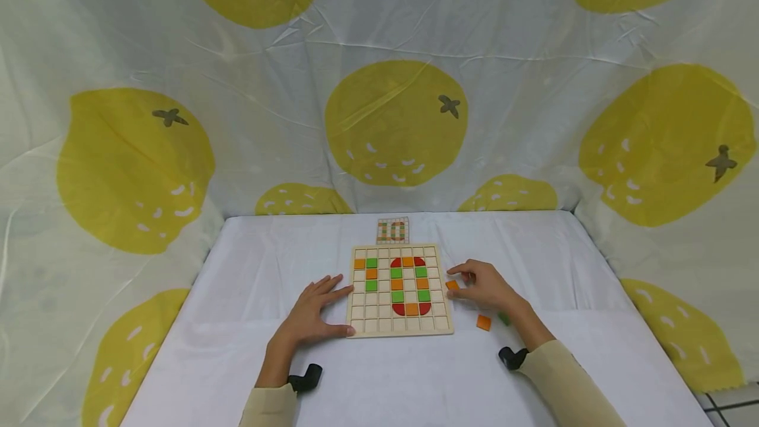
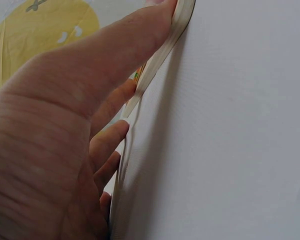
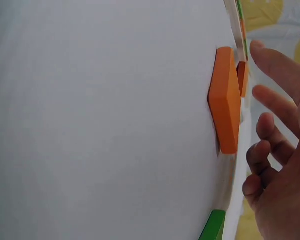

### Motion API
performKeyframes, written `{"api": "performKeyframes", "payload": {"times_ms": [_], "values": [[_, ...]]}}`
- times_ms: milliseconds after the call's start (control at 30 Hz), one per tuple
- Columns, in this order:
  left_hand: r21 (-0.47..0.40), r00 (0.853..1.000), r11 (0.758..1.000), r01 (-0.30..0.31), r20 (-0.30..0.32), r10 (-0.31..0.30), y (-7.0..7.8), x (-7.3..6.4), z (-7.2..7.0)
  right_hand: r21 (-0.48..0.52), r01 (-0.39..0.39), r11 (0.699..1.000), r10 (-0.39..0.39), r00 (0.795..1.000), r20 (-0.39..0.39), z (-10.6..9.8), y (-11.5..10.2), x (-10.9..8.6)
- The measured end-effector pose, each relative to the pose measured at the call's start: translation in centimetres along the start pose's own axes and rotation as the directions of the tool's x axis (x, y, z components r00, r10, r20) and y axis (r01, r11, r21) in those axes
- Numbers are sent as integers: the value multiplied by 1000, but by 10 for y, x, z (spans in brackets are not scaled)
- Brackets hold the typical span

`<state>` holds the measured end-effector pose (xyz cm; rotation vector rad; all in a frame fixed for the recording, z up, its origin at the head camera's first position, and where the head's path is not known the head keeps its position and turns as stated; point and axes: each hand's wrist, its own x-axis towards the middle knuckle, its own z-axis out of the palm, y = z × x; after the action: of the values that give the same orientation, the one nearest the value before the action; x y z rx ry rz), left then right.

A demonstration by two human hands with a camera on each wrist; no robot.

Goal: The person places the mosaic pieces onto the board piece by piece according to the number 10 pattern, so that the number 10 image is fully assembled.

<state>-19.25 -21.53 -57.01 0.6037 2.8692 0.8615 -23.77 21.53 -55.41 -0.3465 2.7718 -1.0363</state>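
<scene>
A wooden grid board (image 1: 371, 324) carries orange, green and red tiles, some in a ring on its right half and several at upper left. My left hand (image 1: 313, 310) lies at the board's left edge, fingers spread, thumb at the near corner. In the left wrist view the thumb and fingertips meet the board's side (image 2: 157, 62). Just right of the board, my right hand (image 1: 489, 287) hovers over an orange tile (image 1: 452, 285), its thumb and index finger apart on either side. The right wrist view shows that orange tile (image 3: 243, 79) on the cloth by the fingertips.
Another orange tile (image 1: 483, 322) and a green tile (image 1: 504, 318) lie on the white cloth near my right wrist. A small pattern card (image 1: 393, 230) sits just behind the board. Lemon-print fabric (image 1: 396, 124) hangs behind and beside the table.
</scene>
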Motion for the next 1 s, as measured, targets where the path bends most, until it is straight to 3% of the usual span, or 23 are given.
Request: {"api": "performKeyframes", "payload": {"times_ms": [167,533,800,1000], "values": [[4,1000,1000,1,-3,-1,0,-1,0,3,-34,999,34,999,27,-3,9,-3],[-1,1000,1000,-11,7,11,1,0,0,25,22,999,-22,1000,7,-1,19,-3],[3,1000,1000,-10,16,10,0,0,0,56,-30,998,30,999,-9,-1,17,-5],[-5,1000,1000,-16,11,16,1,0,-1,58,-1,998,3,999,-43,-4,10,-6]]}}
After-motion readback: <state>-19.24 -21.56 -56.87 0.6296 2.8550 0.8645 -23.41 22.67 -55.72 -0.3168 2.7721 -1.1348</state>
